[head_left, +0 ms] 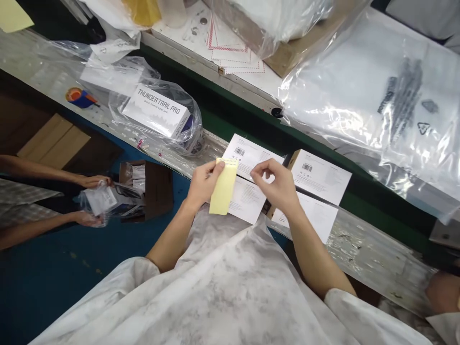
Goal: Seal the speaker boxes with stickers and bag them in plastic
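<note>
My left hand point(206, 183) pinches a yellow sticker sheet point(223, 191) near its top edge, where a row of small marks shows. Beside it, my right hand point(276, 181) has thumb and forefinger pressed together; whatever lies between the tips is too small to make out. Under and between my hands are two white printed boxes, a far box point(247, 152) with a barcode and a near box point(247, 201) partly covered by the sheet. Two more lie to the right, a far box point(319, 177) with a barcode and a near box point(312, 215) partly behind my right forearm.
Left along the ledge, a bagged white box point(154, 111) reads "THUNDER TRAIL PRO". Past it lies a blue and orange tape roll point(81, 97). Large clear plastic bags point(377, 96) cover the right back. At left, another person's hands hold a plastic-wrapped pack point(100, 199) by an open carton point(158, 191).
</note>
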The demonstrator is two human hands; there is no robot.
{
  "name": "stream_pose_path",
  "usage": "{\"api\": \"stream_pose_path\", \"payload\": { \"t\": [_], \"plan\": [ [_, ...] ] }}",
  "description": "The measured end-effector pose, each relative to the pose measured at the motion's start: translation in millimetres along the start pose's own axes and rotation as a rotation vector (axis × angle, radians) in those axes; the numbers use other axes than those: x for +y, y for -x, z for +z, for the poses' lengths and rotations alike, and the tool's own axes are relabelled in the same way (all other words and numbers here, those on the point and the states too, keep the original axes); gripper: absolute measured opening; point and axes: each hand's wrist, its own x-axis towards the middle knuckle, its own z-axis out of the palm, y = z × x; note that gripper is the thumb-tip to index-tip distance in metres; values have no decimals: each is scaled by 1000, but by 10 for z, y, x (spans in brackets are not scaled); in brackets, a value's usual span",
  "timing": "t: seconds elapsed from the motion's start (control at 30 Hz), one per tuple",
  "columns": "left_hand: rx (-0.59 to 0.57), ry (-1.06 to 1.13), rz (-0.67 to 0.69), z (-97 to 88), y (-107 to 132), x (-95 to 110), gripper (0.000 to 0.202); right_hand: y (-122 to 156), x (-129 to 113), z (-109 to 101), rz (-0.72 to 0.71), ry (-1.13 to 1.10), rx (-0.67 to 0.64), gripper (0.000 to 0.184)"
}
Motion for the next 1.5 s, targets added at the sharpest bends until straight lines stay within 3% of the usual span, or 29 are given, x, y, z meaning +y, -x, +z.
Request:
{"api": "stream_pose_path", "payload": {
  "t": [0.07,0.2,0.33,0.47,0.8,0.93,1.07,1.17,1.3,1.5],
  "plan": [
    [66,107,-63,-161,-89,-122,48,-210,87,15,65,47,-25,5],
    [129,199,-124,-374,-198,-353,48,-476,241,149,45,253,-98,10],
    [136,249,-162,-391,-226,-528,48,-505,276,277,38,383,-149,14],
    [125,270,-192,-338,-226,-573,49,-484,270,329,24,459,-133,14],
    [43,245,-156,-343,-260,-436,51,-473,254,426,81,502,-57,2],
    [-21,189,-111,-301,-224,-278,49,-424,119,380,123,344,12,19],
    [-83,142,-80,-202,-168,-92,42,-227,-176,399,-23,181,82,1],
    [-116,144,-55,-124,-136,9,43,-90,-300,472,-130,168,57,6],
    [-147,129,-15,-81,-96,80,45,-24,-282,512,-130,213,91,9],
    [-121,-78,59,-87,-11,129,44,37,-251,496,-209,330,94,13]
  ]
}}
